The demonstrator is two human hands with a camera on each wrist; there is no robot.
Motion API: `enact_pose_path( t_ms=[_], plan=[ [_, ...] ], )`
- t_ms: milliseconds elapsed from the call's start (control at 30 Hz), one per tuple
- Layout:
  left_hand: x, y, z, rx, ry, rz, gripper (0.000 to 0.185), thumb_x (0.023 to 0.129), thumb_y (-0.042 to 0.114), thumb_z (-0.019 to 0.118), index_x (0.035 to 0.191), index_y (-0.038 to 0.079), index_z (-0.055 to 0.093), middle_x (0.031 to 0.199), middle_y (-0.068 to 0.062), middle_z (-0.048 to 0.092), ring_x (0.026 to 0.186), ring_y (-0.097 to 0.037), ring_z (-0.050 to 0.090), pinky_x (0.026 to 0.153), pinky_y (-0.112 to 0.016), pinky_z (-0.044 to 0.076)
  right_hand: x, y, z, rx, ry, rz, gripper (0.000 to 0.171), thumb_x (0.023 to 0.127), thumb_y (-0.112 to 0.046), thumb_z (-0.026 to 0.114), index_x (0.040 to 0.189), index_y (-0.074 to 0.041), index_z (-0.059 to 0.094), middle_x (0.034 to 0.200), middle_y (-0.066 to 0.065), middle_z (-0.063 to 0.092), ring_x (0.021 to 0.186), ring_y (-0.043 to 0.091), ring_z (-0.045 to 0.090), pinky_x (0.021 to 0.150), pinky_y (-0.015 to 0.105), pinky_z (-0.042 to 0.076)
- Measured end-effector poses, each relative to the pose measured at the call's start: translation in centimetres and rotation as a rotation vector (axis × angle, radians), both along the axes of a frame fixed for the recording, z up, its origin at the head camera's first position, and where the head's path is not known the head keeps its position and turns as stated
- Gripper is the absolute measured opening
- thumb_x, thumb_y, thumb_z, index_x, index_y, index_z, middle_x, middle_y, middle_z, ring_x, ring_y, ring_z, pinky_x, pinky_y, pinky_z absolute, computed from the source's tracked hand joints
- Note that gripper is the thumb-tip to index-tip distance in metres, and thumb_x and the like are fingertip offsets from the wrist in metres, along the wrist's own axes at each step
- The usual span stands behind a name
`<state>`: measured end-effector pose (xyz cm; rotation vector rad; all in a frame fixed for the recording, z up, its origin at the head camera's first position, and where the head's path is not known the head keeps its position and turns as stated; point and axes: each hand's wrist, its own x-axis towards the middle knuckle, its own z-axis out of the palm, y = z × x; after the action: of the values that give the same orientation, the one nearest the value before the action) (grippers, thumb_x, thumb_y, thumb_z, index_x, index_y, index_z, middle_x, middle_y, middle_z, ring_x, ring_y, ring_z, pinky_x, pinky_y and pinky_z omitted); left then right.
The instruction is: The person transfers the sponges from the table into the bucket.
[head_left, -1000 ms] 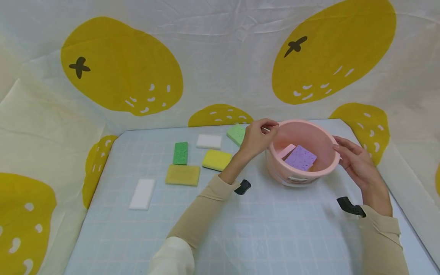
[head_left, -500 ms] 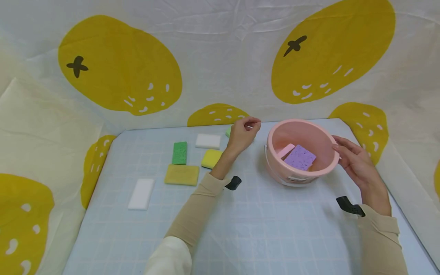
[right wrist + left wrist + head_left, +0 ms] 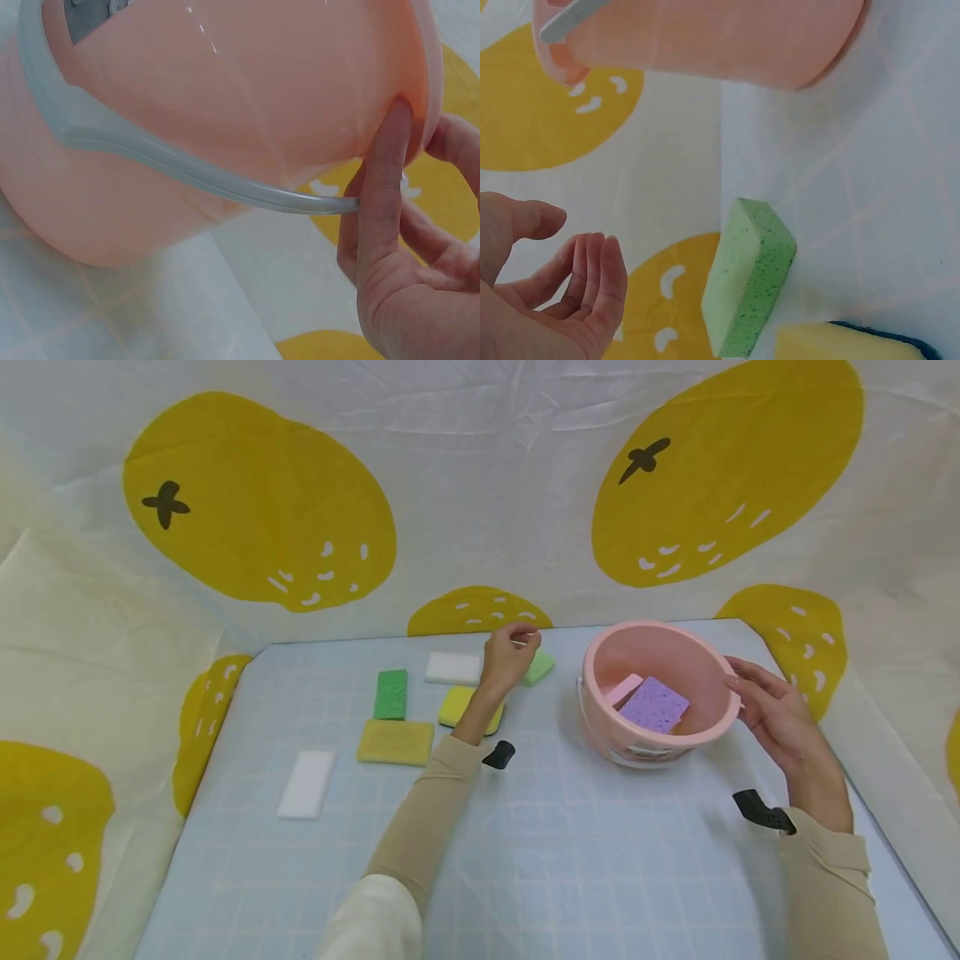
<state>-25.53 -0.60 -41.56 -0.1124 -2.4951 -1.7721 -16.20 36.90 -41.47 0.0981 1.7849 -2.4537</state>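
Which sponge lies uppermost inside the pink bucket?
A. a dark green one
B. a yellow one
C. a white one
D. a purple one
D: the head view shows the purple sponge lying on top inside the pink bucket, partly over a pink one; the dark green, white and yellow sponges lie on the table outside.

Pale blue gridded table (image 3: 570, 877) with sponges and a pink bucket on it

I see the pink bucket (image 3: 637, 739) resting right of centre in the head view; the rest sits left of it: a light green sponge (image 3: 540, 667) nearest the bucket, a white sponge (image 3: 452, 667) toward the back edge, a dark green sponge (image 3: 392, 693) left of that, a yellow sponge (image 3: 457, 704) in the middle, a tan sponge (image 3: 396, 742) just in front of the dark green one, and a white block (image 3: 306, 783) alone at the left, well apart from the others
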Motion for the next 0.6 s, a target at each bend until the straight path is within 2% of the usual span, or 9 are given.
enact_pose_path(
  t_ms=[333,600],
  plan=[
    [-1.8,-1.0,-2.5,0.000,-0.079,0.118,0.033,0.101,0.021,0.065,0.126,-0.001,0.068,0.109,-0.013,0.072,0.095,-0.027,0.068,0.077,-0.033,0.056,0.1,0.0,0.1,-0.021,-0.002,-0.004,0.036,0.103,-0.007,0.060,0.137,-0.016,0.067,0.128,-0.005,0.068,0.104,0.010,0.070,0.085,0.021,0.056],
    [-2.4,-1.5,-3.9,-0.026,-0.141,0.175,0.038,0.103,0.021,0.062,0.133,-0.003,0.061,0.114,-0.016,0.069,0.098,-0.029,0.067,0.079,-0.037,0.056,0.0,-0.1,0.0,-0.034,-0.010,-0.008,0.036,0.103,-0.007,0.060,0.138,-0.015,0.066,0.129,-0.005,0.068,0.105,0.011,0.070,0.086,0.020,0.056]
  ],
)
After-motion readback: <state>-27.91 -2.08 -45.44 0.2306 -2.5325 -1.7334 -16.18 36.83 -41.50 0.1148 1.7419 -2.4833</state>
